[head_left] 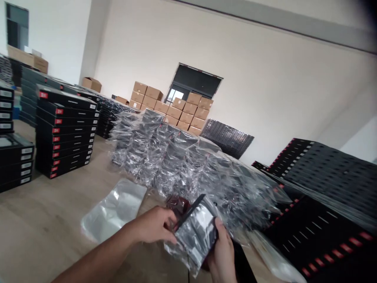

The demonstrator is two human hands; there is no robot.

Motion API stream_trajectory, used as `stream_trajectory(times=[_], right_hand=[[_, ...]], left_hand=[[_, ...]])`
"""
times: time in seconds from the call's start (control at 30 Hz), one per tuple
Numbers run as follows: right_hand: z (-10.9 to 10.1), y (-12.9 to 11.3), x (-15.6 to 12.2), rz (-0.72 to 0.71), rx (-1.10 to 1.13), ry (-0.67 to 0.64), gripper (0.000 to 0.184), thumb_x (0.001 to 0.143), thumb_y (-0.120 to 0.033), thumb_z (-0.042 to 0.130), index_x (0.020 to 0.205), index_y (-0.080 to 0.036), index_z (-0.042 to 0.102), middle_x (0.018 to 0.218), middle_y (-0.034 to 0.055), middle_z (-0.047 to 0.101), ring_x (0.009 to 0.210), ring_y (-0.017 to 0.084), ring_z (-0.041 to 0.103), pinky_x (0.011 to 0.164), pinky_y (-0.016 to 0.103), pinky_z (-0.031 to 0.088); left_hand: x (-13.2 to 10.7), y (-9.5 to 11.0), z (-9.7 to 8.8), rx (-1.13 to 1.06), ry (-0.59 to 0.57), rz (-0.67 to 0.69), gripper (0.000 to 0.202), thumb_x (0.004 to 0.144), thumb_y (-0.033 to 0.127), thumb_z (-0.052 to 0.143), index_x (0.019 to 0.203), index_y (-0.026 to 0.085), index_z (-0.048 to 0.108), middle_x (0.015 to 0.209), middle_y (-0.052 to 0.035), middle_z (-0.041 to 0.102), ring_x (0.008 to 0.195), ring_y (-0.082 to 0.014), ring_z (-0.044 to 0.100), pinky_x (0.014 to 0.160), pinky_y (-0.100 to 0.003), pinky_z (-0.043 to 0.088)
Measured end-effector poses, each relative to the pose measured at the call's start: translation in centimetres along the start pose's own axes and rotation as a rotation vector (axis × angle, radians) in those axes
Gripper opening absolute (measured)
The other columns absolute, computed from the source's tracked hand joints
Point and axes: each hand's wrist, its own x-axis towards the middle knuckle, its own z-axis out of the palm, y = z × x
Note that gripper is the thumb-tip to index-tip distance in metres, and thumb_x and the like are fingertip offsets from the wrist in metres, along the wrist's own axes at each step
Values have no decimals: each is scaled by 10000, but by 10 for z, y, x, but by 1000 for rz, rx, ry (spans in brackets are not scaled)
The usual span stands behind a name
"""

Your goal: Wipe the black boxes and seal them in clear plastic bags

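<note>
Item: one box (198, 232), dark, in clear wrap, held over the bench (59, 208), before the wrapped stacks (176, 161). We record it tilted, its narrow dark side slanting from lower left to upper right; which way its long axis runs we cannot tell. Left hand (156, 226): thumb and fingers about its left corner. Right hand (223, 245): closed on its right side. Beside the left forearm: clear bags (118, 208), lying flat.
</note>
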Motion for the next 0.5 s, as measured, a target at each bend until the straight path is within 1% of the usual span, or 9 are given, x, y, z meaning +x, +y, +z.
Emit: stream_trajectory(times=[0.1,0.17,0.23,0.27,0.33,0.37,0.43,0.47,0.5], right_hand=[[-6,-5,8,96,128,180,377,647,-468,746,878,-187,649,729,-1,729,643,216,682,677,381,568],[-6,-7,9,123,149,201,372,635,-446,762,871,-184,644,713,-2,725,627,213,677,680,388,569],[-2,-8,5,111,110,177,391,632,-465,763,866,-179,636,711,8,724,624,220,677,660,395,570],[0,-8,2,90,90,169,402,624,-471,769,862,-179,630,710,10,723,620,220,676,645,388,569],[7,-7,-5,52,65,148,423,599,-471,791,855,-180,622,713,6,721,613,209,673,621,358,566],[10,-6,-9,43,58,125,430,595,-475,795,858,-181,621,722,5,722,619,203,674,617,342,564],[16,-3,-16,43,35,62,445,619,-509,776,887,-187,624,765,12,729,657,202,684,610,318,558],[19,-1,-19,33,11,26,452,638,-532,759,902,-190,627,784,19,732,671,205,686,595,309,554],[21,1,-23,-10,-23,-9,456,655,-549,742,912,-188,633,788,28,731,663,206,684,565,298,544]], left_hand=[[-3,3,-4,90,-45,-7,212,707,370,677,777,171,691,683,-8,681,595,-152,618,518,-211,399],[-5,4,-10,92,-44,8,240,673,381,717,792,173,704,739,-19,697,678,-166,639,563,-214,424],[-5,5,-14,-21,4,-12,417,672,441,728,1000,187,693,953,-55,707,842,-197,651,638,-230,466],[-5,5,-13,-104,49,-40,526,703,481,701,1142,196,641,1075,-80,680,907,-207,645,663,-242,482],[-3,3,-7,-243,88,-105,702,738,505,670,1347,217,475,1199,-113,626,911,-211,649,645,-259,498],[-2,3,-1,-275,60,-118,745,716,478,700,1367,216,448,1180,-113,637,864,-209,656,622,-262,498],[0,3,10,-254,-40,-66,733,606,350,800,1275,201,540,1072,-71,690,802,-204,658,648,-271,500],[2,3,15,-227,-60,-18,673,563,282,819,1193,193,599,1027,-45,706,811,-206,656,686,-276,501],[3,5,18,-202,-35,30,581,552,237,813,1105,185,643,1001,-25,715,838,-209,651,725,-279,498]])
